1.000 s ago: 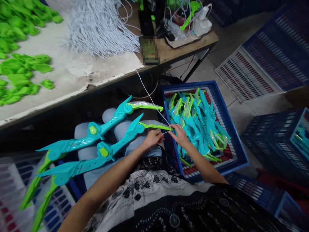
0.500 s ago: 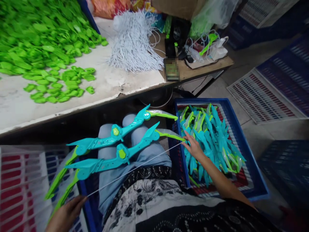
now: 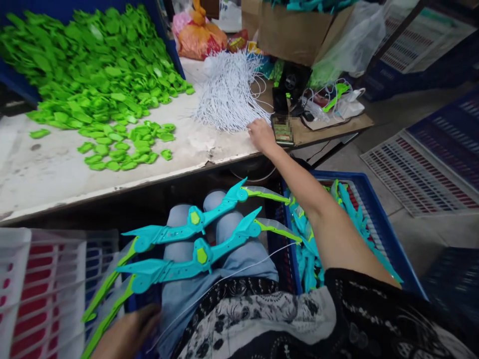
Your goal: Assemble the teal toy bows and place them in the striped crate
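Observation:
Two teal and green toy bows [image 3: 198, 234] lie across my lap. A white string [image 3: 239, 270] runs from the nearer bow's right tip down toward my left hand [image 3: 129, 331], which is blurred at the bottom edge by that bow's left end. My right hand [image 3: 261, 134] reaches up to the table and touches the bundle of white strings [image 3: 228, 92] at its lower right corner, fingers curled at the strands.
A worn white table [image 3: 56, 169] carries a heap of green plastic pieces [image 3: 86, 70] and a cluttered right end with cables. A blue crate [image 3: 377, 224] of finished bows stands at my right. A white crate [image 3: 41, 284] stands at my left.
My right hand left the bow's right tip and reached up to the string bundle on the table. My left hand stayed low at the bow's left end. The view tilted upward.

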A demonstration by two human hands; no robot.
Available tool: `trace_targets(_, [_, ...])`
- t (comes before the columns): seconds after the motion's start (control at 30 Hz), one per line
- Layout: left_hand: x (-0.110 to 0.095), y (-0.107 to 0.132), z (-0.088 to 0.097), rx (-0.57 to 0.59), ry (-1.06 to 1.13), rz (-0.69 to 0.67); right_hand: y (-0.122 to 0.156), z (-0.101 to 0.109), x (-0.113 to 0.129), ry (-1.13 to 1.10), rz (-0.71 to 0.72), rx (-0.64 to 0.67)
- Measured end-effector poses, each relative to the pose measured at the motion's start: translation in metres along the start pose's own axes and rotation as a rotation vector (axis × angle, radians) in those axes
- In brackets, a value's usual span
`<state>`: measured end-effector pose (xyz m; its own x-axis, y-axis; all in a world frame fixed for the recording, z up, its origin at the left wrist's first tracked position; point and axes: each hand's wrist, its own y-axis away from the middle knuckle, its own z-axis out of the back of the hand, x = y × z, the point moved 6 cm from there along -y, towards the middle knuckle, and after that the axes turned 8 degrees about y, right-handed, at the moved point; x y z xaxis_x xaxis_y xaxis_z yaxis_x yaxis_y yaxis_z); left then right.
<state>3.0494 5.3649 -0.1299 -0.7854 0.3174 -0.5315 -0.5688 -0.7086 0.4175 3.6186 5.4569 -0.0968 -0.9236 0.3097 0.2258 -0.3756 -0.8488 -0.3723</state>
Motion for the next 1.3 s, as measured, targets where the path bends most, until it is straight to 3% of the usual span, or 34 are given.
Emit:
trace_targets(0.07, [-0.047, -0.024, 0.004, -0.049, -0.025, -0.099, -0.031, -0.014, 0.006, 0.037, -0.032, 0.069])
trace_targets(0.13, [-0.094, -0.051, 0.001, -0.155, -0.042, -0.232, -0.044, -0.022, 0.011, 0.07, -0.047, 0.136])
trace_targets(0.2, [-0.131, -0.076, -0.018, -0.12, -0.125, -0.354, -0.044, -0.022, 0.013, 0.09, -0.051, 0.164])
trace_targets(0.27, [-0.15, -0.094, -0.042, -0.011, -0.275, -0.394, -0.036, -0.014, 0.01, 0.091, -0.066, 0.156])
trace_targets(0.33, [-0.155, -0.1, -0.061, 0.099, -0.422, -0.373, -0.018, -0.001, 0.002, 0.041, -0.092, 0.151])
trace_targets(0.43, [-0.149, -0.09, -0.077, 0.244, -0.534, -0.322, 0.038, 0.013, -0.014, -0.243, -0.115, 0.293])
trace_targets(0.53, [-0.139, -0.08, -0.081, 0.349, -0.519, -0.277, 0.127, 0.016, -0.025, -0.725, -0.188, 0.594])
trace_targets(0.63, [-0.141, -0.093, -0.079, 0.372, -0.371, -0.256, 0.219, 0.013, -0.026, -1.044, -0.32, 0.814])
trace_targets(0.7, [-0.156, -0.118, -0.079, 0.324, -0.21, -0.29, 0.259, 0.009, -0.033, -1.105, -0.456, 0.721])
trace_targets(0.77, [-0.177, -0.149, -0.086, 0.275, -0.022, -0.319, 0.28, 0.006, -0.045, -1.063, -0.59, 0.459])
trace_targets(0.83, [-0.199, -0.18, -0.106, 0.304, 0.192, -0.26, 0.289, 0.004, -0.055, -0.952, -0.665, 0.222])
trace_targets(0.9, [-0.214, -0.204, -0.135, 0.381, 0.443, -0.096, 0.291, 0.001, -0.06, -0.846, -0.688, 0.105])
trace_targets(1.0, [-0.23, -0.225, -0.179, 0.466, 0.815, 0.168, 0.291, -0.006, -0.062, -0.771, -0.687, 0.076])
trace_targets(1.07, [-0.236, -0.232, -0.198, 0.494, 0.977, 0.263, 0.291, -0.01, -0.063, -0.769, -0.69, 0.085])
trace_targets(1.3, [-0.254, -0.241, -0.228, 0.624, 1.071, 0.333, 0.295, -0.02, -0.064, -0.719, -0.65, 0.119])
